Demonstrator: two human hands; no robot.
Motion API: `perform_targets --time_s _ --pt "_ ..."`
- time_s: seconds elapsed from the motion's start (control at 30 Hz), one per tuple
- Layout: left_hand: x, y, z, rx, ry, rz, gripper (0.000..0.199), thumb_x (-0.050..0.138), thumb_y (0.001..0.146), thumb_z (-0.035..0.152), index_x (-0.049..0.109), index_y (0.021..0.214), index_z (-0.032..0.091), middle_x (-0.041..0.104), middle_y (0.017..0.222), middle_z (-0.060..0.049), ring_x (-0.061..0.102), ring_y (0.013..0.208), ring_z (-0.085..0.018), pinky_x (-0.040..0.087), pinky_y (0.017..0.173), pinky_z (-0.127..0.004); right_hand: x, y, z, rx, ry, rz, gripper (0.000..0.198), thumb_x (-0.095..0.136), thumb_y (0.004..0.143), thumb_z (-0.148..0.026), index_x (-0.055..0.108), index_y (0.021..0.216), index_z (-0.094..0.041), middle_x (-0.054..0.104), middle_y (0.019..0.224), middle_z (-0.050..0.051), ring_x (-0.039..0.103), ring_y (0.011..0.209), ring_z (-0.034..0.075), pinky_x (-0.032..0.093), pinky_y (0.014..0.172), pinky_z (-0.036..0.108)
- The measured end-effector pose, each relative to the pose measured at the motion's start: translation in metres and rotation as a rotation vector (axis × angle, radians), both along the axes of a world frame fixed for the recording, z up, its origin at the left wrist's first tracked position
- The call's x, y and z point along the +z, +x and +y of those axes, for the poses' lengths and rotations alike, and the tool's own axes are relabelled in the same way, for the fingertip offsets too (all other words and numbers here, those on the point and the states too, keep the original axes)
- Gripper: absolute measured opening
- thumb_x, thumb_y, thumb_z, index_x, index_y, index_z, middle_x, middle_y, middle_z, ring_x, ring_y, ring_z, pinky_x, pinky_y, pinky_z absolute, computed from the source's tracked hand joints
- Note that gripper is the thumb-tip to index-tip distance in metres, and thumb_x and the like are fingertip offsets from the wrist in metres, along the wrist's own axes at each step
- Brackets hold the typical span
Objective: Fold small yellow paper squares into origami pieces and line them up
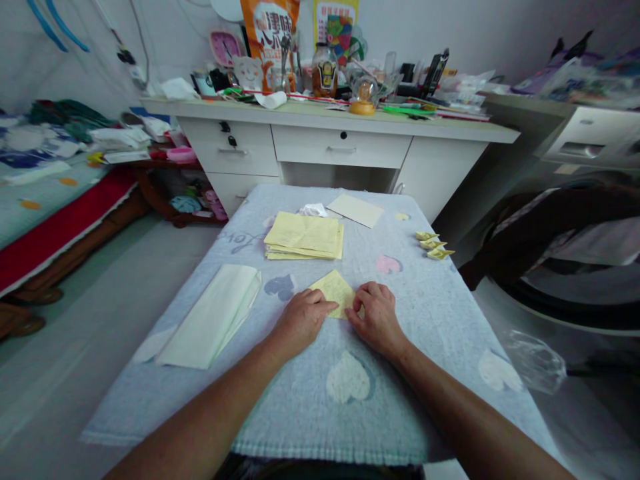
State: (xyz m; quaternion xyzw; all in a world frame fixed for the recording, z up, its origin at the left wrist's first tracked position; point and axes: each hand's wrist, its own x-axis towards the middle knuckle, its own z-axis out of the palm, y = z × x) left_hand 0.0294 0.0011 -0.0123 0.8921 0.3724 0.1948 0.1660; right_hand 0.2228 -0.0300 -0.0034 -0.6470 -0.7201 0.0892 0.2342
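Observation:
A small sheet of yellow paper, its top edges running to a point, lies on the cloth-covered table between my hands. My left hand presses on its left side, with the thumb on the paper and the fingers curled together. At the right edge, my right hand pinches the paper between thumb and fingers. Beyond them sits a stack of yellow paper. Several small folded yellow paper pieces stand in a row at the table's right edge. The paper's underside is hidden.
Folded white-green paper lies left on the patterned tablecloth. A cream card and a crumpled white tissue rest at the far end. Behind stands a cluttered white desk; a washing machine is right, a bed left.

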Motion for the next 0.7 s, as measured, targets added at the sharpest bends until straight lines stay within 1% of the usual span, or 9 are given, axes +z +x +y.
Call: perform_targets --time_s 0.23,0.37,0.43,0.5,0.6,0.7 --pt "0.0021 0.0003 -0.0005 0.000 -0.009 0.011 0.034 0.047 0.087 0.011 0.067 0.112 0.023 0.059 0.087 -0.005 0.053 0.087 -0.019 0.044 0.077 -0.032 0.0006 0.0007 -0.0006 0.009 -0.009 -0.027 0.012 0.063 0.078 -0.029 0.057 0.077 -0.020 0.055 0.093 0.005 0.045 0.093 0.023 0.032 0.088 0.038" --pt "0.0020 0.0004 -0.0009 0.013 -0.014 -0.007 0.034 0.047 0.088 0.012 0.068 0.112 0.025 0.059 0.088 -0.005 0.053 0.088 -0.019 0.043 0.078 -0.033 0.0005 -0.0005 -0.0025 0.028 0.042 -0.051 0.012 0.064 0.078 -0.028 0.059 0.086 -0.020 0.054 0.098 0.007 0.044 0.096 0.024 0.031 0.090 0.040" --pt "0.0026 0.0002 -0.0015 0.045 -0.007 -0.008 0.032 0.049 0.088 0.014 0.068 0.110 0.026 0.059 0.089 -0.005 0.052 0.089 -0.020 0.041 0.080 -0.034 0.0009 -0.0013 -0.0037 0.072 0.081 -0.059 0.011 0.064 0.079 -0.024 0.061 0.090 -0.021 0.055 0.104 0.007 0.043 0.100 0.025 0.029 0.092 0.041" --pt "0.0038 -0.0003 -0.0020 0.079 -0.004 -0.008 0.030 0.052 0.087 0.016 0.069 0.108 0.029 0.059 0.091 -0.004 0.051 0.090 -0.020 0.040 0.081 -0.036 0.0023 -0.0021 -0.0046 0.148 0.100 -0.060 0.011 0.060 0.083 -0.020 0.065 0.093 -0.023 0.056 0.105 0.006 0.042 0.101 0.024 0.028 0.092 0.040" --pt "0.0061 -0.0017 -0.0011 0.097 -0.039 -0.018 0.030 0.055 0.086 0.017 0.069 0.109 0.030 0.059 0.093 -0.004 0.051 0.093 -0.021 0.040 0.083 -0.036 0.0056 -0.0023 -0.0052 0.274 0.067 -0.059 0.019 0.052 0.090 -0.017 0.068 0.097 -0.025 0.060 0.096 0.005 0.044 0.096 0.021 0.029 0.089 0.037" --pt "0.0083 -0.0034 0.0015 0.089 -0.093 -0.050 0.029 0.056 0.084 0.017 0.069 0.109 0.027 0.060 0.095 -0.004 0.052 0.094 -0.021 0.041 0.085 -0.036 0.0086 -0.0015 -0.0058 0.325 0.031 -0.062 0.020 0.050 0.092 -0.018 0.068 0.098 -0.024 0.061 0.091 0.004 0.045 0.093 0.020 0.030 0.088 0.036"
